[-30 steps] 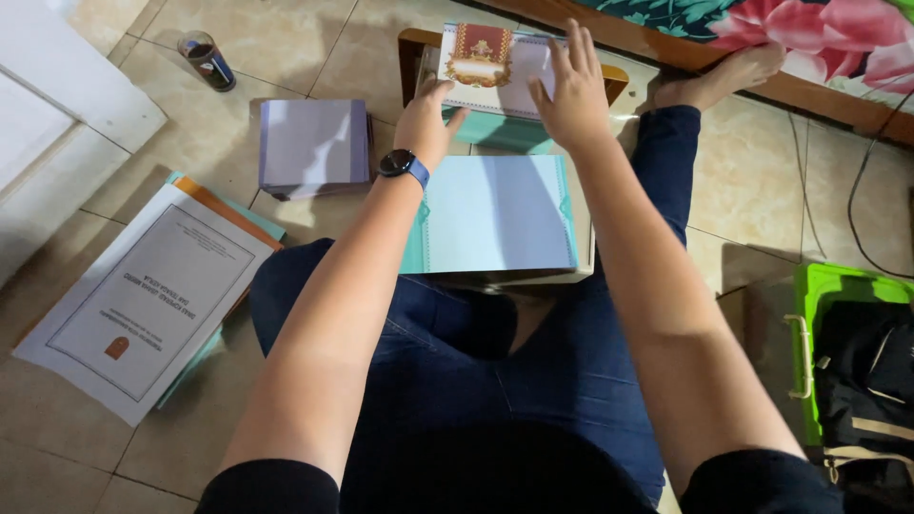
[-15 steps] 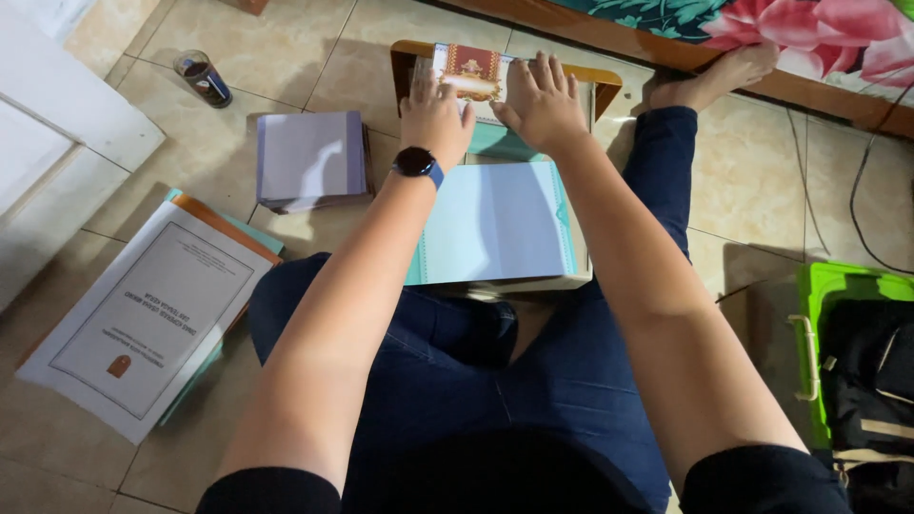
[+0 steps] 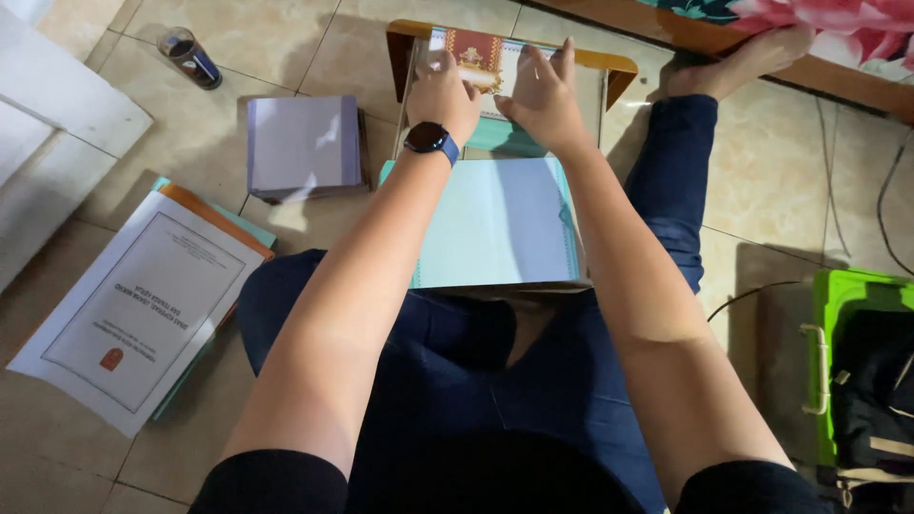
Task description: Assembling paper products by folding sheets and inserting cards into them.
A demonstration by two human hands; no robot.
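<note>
Both hands, left hand (image 3: 443, 95) and right hand (image 3: 543, 95), have lowered, pressing flat, ungrasping, the red-ornamented card (image 3: 481, 57)

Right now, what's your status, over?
Left hand and right hand pressing a patterned card flat on the wooden frame. Nothing in the way.

Both hands cover most of the patterned booklet (image 3: 481, 59).

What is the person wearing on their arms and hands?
The arms are bare from the black short sleeves down. The left hand has a dark smartwatch with a blue strap on its wrist. The right hand wears nothing: no watch, no gloves and no rings that show.
</note>
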